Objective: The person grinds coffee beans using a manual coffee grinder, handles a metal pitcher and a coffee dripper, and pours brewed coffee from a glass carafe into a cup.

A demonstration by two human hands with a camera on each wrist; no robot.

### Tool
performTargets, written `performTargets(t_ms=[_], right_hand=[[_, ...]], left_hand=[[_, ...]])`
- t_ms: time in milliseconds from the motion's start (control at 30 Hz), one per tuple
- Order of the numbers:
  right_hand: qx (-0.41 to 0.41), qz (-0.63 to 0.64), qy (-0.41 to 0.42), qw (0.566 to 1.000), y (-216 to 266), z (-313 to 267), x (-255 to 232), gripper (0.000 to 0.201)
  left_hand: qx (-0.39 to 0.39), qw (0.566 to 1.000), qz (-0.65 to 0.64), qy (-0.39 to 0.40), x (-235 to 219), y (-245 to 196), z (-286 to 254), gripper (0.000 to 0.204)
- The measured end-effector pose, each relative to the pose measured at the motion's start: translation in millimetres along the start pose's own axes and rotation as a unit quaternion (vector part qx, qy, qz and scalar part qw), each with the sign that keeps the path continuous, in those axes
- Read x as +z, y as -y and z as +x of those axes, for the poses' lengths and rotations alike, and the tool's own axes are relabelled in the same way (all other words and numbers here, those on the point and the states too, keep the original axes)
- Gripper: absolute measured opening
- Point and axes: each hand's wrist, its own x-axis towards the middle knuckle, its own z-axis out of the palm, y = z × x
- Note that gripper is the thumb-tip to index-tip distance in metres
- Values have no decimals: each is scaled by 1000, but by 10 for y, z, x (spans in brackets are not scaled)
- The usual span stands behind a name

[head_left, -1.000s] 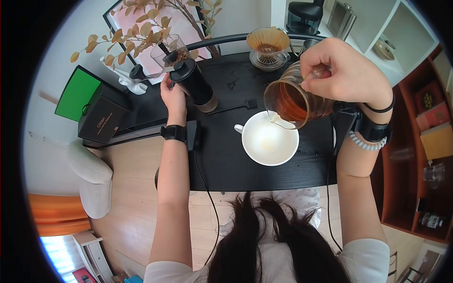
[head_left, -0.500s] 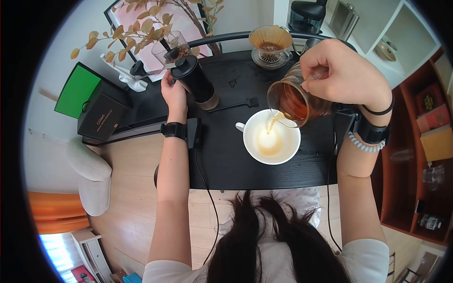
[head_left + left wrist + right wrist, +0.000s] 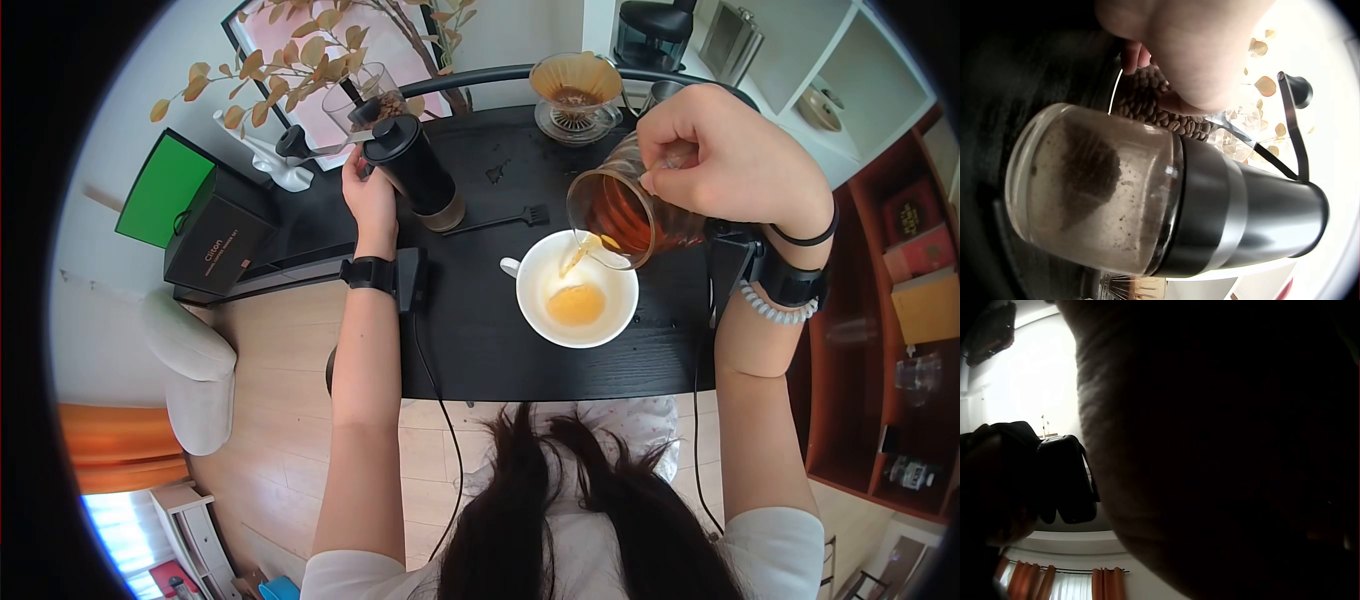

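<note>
Now: coffee runs from carafe [image 3: 630, 215] into cup [image 3: 577, 289].
Right hand [image 3: 730, 160] curls its fingers round the tilted carafe, spout above the cup's far rim. Left hand [image 3: 368, 200] touches the grinder [image 3: 415, 175], grip unclear. Bare tabletop [image 3: 470, 330] lies toward the near edge.

Head view: we record even, soft daylight, bright at the white walls and shelving; strong fisheye bending toward the edges, with a black circular vignette round the whole frame; centre sharp, the black table [image 3: 470, 330] absorbing most shadow; a mild sheen on the white cup [image 3: 577, 290]. Left wrist view: we note heavy backlight, the upper right blown out to white; the grinder [image 3: 1166, 206] reasonably sharp, its glass hazy; the left hand [image 3: 1191, 44] close and soft; left side sunk in darkness. Right wrist view: we find it mostly underexposed; the right hand [image 3: 1222, 450] a dark blurred mass; a pale wall glows behind.
</note>
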Motion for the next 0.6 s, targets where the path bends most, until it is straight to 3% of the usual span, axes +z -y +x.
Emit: performTargets(t_ms=[600], right_hand=[[5, 37, 45, 998, -200, 77, -69, 9]], left_hand=[[-21, 1000, -9, 1, 55, -177, -88, 55]])
